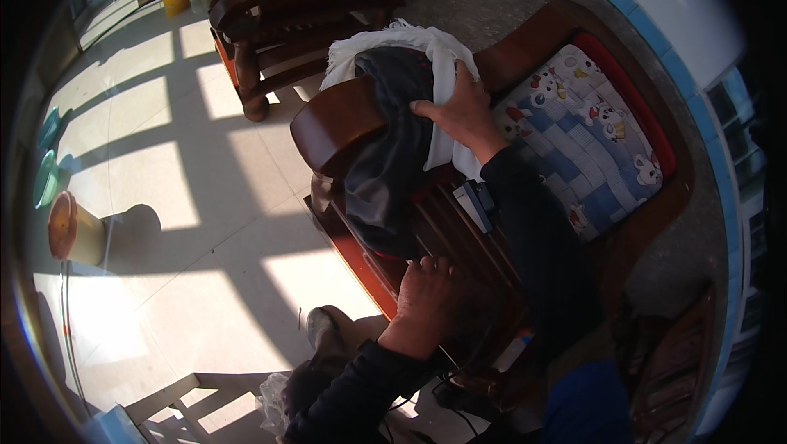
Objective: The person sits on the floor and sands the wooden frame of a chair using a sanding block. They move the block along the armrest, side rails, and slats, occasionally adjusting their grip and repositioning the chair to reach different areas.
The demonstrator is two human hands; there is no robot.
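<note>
A dark grey cloth (385, 173) with a satin sheen drapes over the wooden armrest (338, 126) of a chair. Bunched around its upper end is a white cloth (352, 52) with a fringed edge, like a scarf. My right hand (467, 116) grips the white cloth; its fingers curl over the fabric and its thumb reaches across the dark cloth. Nearer to me, my left hand (426, 305) is closed, fingers curled, just below the dark cloth's lower end. What lies under those fingers is hidden.
A small blue-and-white box-like object (475, 204) lies beside my right forearm. To the right is a cartoon-print cushion (582, 136) on a wooden seat. Another wooden chair (270, 42) stands beyond. A bucket (78, 231) and green basins (47, 173) stand on the tiled floor (205, 272) at left.
</note>
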